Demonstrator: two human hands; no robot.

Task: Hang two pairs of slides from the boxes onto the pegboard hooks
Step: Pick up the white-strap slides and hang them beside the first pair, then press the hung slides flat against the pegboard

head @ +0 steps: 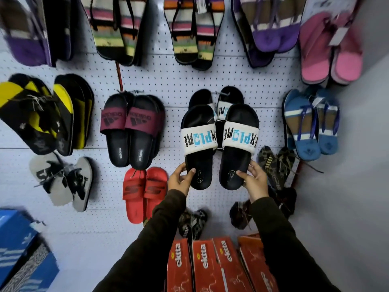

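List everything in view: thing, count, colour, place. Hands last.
EXPLORE slides: one pair held, black with white straps, centre of pegboard; a matching pair behind.
Maroon-strap slides: one pair in front, black, left of centre.
Red slides: one pair, below the maroon.
Ekkta boxes: about four, red, bottom centre.
Blue boxes: bottom left, count unclear.
Left hand: grip on left slide's heel.
Right hand: grip on right slide's heel.

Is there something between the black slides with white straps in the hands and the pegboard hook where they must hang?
Yes. An identical pair of black slides with white straps already hangs directly behind the held black slides with white straps, so the hook itself is hidden.
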